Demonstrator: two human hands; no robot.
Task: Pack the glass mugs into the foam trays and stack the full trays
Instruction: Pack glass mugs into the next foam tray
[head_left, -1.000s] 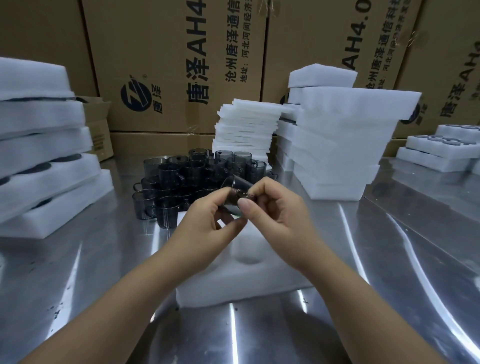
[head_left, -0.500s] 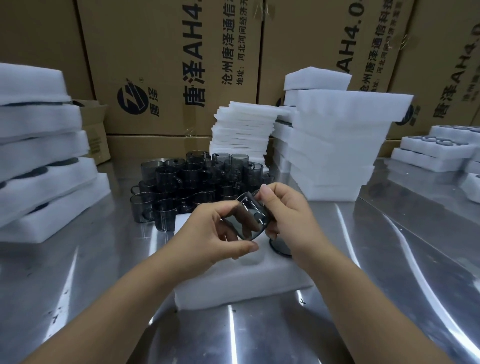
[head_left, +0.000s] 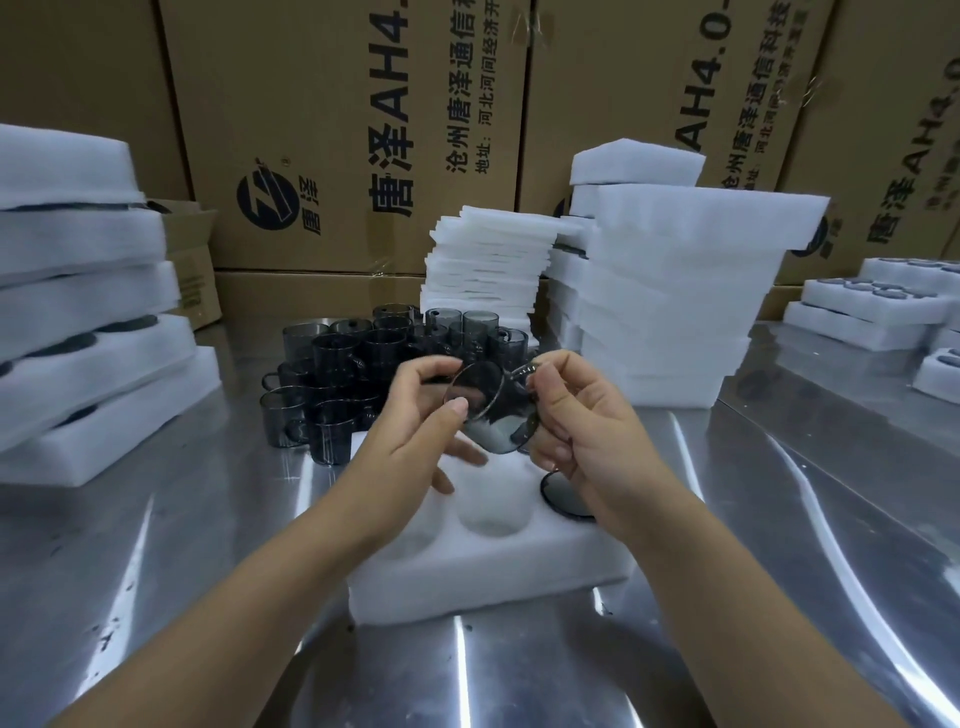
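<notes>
The steel surface (head_left: 779, 519) ran back to a wall of cardboard boxes (head_left: 363, 130), and the packing looked well under way. A stack of full trays (head_left: 78, 312) stood at the left and a taller stack of empty trays (head_left: 675, 291) at the right. The foam tray (head_left: 493, 577) being filled lay straight ahead, with what appeared to be a seated mug (head_left: 563, 493) in a right-hand pocket and the other visible pockets bare. Behind it a cluster of loose mugs (head_left: 337, 374) stood upright, touching one another. The step in hand seemed to be bringing one mug (head_left: 488, 410) to a pocket: it was held in the air just above the tray, tilted on its side with its mouth toward the camera. The left hand (head_left: 410, 441) pinched its rim between thumb and forefinger, and the right hand (head_left: 582, 431) gripped the far side, where the handle seemed to be. The next move would likely call for turning the mug to suit the foam, lining it over the bare middle pocket (head_left: 491, 514) and pressing it down gently. The mug was smoky grey glass, thin-walled, see-through and faintly glossy, its handle mostly hidden by fingers
</notes>
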